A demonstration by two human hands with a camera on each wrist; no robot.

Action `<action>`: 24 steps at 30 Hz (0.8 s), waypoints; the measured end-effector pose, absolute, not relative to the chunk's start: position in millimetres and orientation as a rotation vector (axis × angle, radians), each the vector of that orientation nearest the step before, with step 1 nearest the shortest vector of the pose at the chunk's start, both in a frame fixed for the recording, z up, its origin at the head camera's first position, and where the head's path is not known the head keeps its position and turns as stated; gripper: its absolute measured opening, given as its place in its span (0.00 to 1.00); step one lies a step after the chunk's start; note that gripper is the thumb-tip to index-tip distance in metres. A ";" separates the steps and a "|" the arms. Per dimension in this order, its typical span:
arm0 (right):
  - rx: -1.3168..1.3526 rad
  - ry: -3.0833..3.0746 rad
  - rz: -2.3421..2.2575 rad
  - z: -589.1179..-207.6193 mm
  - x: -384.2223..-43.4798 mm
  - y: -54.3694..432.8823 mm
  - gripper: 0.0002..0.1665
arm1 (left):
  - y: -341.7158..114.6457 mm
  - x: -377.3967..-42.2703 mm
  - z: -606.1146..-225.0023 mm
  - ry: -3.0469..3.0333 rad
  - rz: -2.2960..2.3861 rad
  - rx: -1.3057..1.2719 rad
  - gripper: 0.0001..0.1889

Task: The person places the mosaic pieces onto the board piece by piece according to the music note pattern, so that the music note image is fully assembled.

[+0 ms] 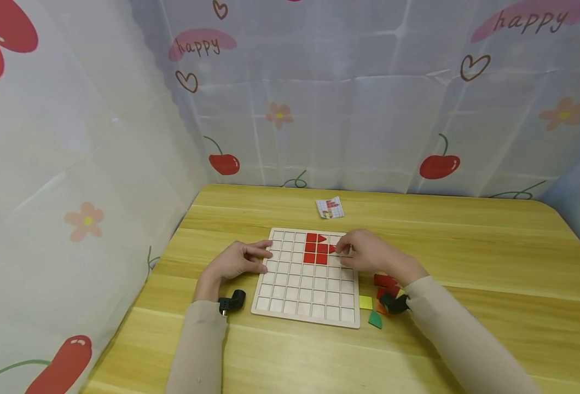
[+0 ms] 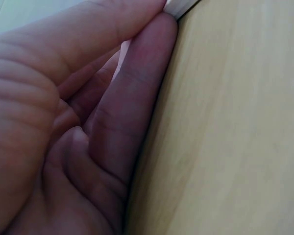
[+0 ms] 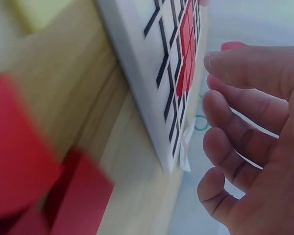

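Note:
A pale wooden grid board [image 1: 290, 295] lies on the table, with several red square tiles [image 1: 322, 249] and red triangle tiles in its upper middle cells. My left hand [image 1: 236, 259] touches the board's left edge with fingertips and thumb; close up, the left hand's digits [image 2: 132, 98] meet at the board's edge [image 2: 179, 7]. Over the board's right side is my right hand [image 1: 366, 251], its fingertips at a red triangle tile [image 1: 332, 249]. In the right wrist view the right hand's fingers [image 3: 240, 122] bend loosely, with no tile visible between them.
Loose red tiles [image 1: 386, 282], a yellow square tile [image 1: 366, 302] and a green leaf-shaped tile [image 1: 375, 319] lie right of the board, partly under the right wrist. A small pattern card [image 1: 330, 208] lies behind the board. A printed curtain [image 1: 344, 109] stands behind the table.

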State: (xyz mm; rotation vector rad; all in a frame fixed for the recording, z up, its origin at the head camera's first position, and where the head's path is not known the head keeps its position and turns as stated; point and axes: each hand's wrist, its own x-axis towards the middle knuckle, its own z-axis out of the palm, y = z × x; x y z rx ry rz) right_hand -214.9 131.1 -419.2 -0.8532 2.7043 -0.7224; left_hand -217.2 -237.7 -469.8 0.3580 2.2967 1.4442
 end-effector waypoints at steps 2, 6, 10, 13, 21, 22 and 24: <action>-0.859 2.711 -0.710 -418.7 -211.0 137.2 0.10 | -237.5 -217.2 -469.7 2.299 1.441 0.360 0.18; -0.840 2.712 -0.697 -417.3 -203.8 148.5 0.13 | -238.0 -217.6 -470.7 2.309 1.435 0.360 0.18; -0.798 2.715 -0.688 -417.0 -196.9 158.8 0.15 | -238.6 -217.4 -471.1 2.315 1.433 0.357 0.18; -0.753 2.712 -0.686 -417.8 -190.7 167.5 0.16 | -237.9 -216.2 -470.1 2.311 1.430 0.360 0.18; -0.703 2.746 -0.680 -420.6 -178.7 187.5 0.19 | -237.5 -217.2 -470.9 2.321 1.438 0.383 0.18; -0.706 2.750 -0.672 -421.1 -178.0 189.2 0.19 | -237.7 -217.4 -471.1 2.322 1.438 0.386 0.18; -0.701 2.742 -0.669 -422.4 -176.3 192.1 0.19 | -237.7 -217.3 -471.2 2.317 1.439 0.383 0.18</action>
